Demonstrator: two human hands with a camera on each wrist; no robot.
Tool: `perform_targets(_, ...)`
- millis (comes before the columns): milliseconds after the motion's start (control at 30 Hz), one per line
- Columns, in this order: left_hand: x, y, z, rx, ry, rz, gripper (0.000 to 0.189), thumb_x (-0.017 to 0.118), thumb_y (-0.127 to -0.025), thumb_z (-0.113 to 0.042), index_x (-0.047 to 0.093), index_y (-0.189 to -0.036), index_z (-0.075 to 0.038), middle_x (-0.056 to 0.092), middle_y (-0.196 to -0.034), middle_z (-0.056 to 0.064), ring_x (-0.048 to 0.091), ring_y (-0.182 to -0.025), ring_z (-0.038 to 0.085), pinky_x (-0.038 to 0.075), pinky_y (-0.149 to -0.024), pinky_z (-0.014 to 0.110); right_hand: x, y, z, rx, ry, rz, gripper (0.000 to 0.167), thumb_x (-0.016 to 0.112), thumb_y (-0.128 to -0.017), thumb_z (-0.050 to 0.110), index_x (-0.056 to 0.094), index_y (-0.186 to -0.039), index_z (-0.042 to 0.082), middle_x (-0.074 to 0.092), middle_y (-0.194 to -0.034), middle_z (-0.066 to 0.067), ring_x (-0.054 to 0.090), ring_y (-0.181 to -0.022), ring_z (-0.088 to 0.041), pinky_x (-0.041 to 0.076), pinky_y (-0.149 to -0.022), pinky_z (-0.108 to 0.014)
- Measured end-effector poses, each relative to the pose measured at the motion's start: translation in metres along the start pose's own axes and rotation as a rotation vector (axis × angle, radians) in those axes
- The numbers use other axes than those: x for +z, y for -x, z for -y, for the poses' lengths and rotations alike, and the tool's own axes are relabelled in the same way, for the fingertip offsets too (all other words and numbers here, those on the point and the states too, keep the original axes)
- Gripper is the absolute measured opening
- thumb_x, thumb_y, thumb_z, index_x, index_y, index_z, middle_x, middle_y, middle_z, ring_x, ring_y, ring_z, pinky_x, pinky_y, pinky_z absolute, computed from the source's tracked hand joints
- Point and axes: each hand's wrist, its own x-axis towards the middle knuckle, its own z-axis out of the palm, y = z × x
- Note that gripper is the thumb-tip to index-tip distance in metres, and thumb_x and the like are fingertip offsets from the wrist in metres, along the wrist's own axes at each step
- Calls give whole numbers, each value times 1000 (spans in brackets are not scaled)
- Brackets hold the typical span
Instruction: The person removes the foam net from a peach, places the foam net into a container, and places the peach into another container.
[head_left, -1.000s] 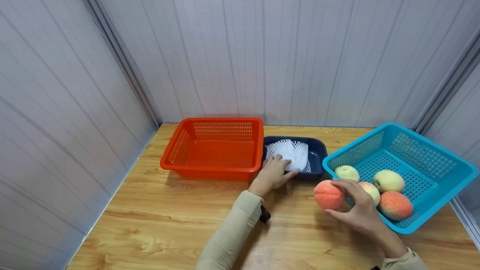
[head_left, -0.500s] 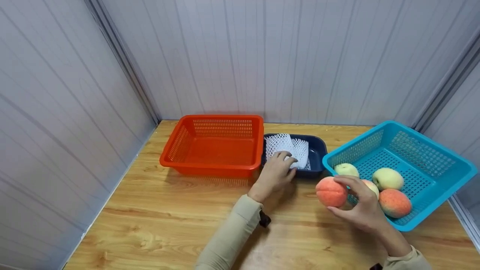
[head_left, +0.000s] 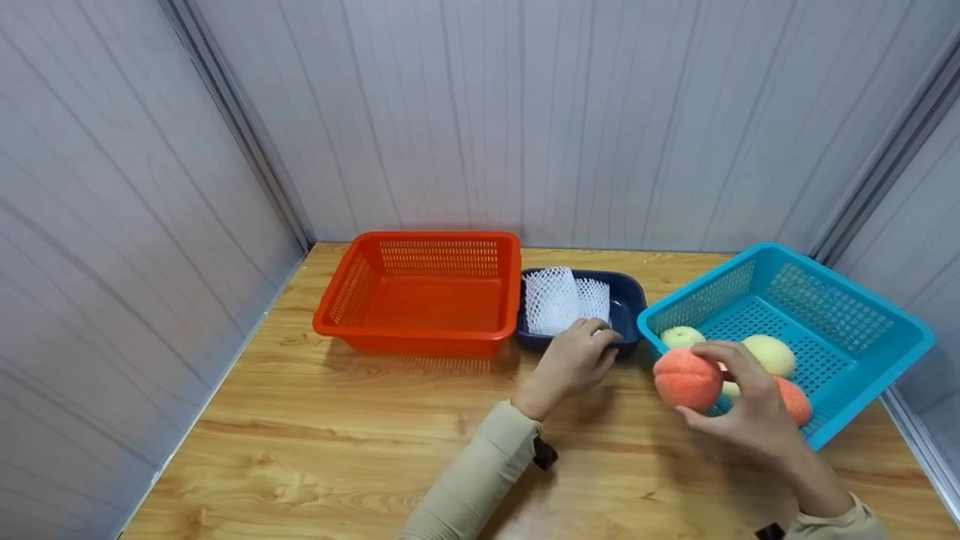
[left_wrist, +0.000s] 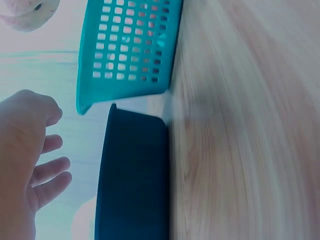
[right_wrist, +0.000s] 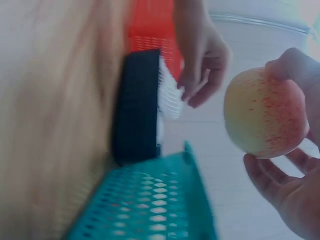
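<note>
My right hand (head_left: 750, 412) pinches a peach (head_left: 688, 379) between thumb and fingers, above the near left edge of the blue basket (head_left: 862, 296). In the right wrist view this peach (right_wrist: 265, 114) shows a yellow side with red speckles. My left hand (head_left: 574, 364) hovers over the front edge of the navy tray (head_left: 627, 311), fingers loosely bent. Nothing shows between the fingers (left_wrist: 54, 172) in the left wrist view. White foam net sleeves (head_left: 555, 300) lie in that tray, just beyond the left hand.
Several fruits lie in the blue basket, among them pale ones (head_left: 771, 355) and a reddish one (head_left: 793, 401), partly hidden by my right hand. An orange basket (head_left: 420, 343) stands left of the tray, on the wooden table (head_left: 337, 442). Panelled walls (head_left: 480, 112) rise behind and at the sides.
My left hand has moved right and toward me, off the foam net sleeves. The right hand has shifted slightly right with the peach still in its grip. The head view has shifted a little.
</note>
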Motion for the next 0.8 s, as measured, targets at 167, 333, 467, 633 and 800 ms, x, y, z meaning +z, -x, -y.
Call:
perform_targets(167, 6, -7, -13, 40, 3, 31, 24, 64, -93, -22, 71, -114, -14, 65, -112, -1, 58, -100, 13, 45, -90, 21, -17, -7, 4, 75, 40, -4, 76, 92, -57, 5, 56, -124, 9, 54, -117, -1, 51, -97, -9, 48, -68, -12)
perform_targets(333, 12, -18, -24, 91, -28, 49, 26, 61, -96, -24, 70, -119, -16, 65, -116, 0, 58, -108, 14, 43, -96, 21, -33, -21, 2, 148, 69, 5, 70, 90, -62, 6, 56, -123, 7, 53, -115, -4, 48, -95, -8, 47, -66, -10)
perform_targets(467, 16, -26, -29, 125, -45, 51, 26, 58, -98, -24, 70, -119, -16, 65, -116, 1, 58, -109, 14, 42, -97, 21, -43, -32, -2, 158, 97, 24, 71, 91, -63, 8, 56, -124, 3, 53, -115, -10, 45, -96, -7, 44, -67, -7)
perform_targets(633, 18, -34, -31, 129, -35, 82, 26, 60, -97, -24, 69, -120, -15, 65, -117, 3, 56, -112, 14, 41, -98, 20, -50, -40, -8, 195, 106, 44, 69, 90, -65, 13, 55, -124, 3, 52, -115, -13, 45, -96, -15, 43, -66, -6)
perform_targets(800, 19, -37, -34, 125, -15, 137, 28, 54, -100, -27, 69, -121, -17, 64, -120, 4, 54, -114, 17, 41, -97, 21, -53, -43, -13, 231, 116, 72, 67, 89, -68, 18, 55, -124, 4, 52, -115, -13, 47, -95, -23, 44, -64, -11)
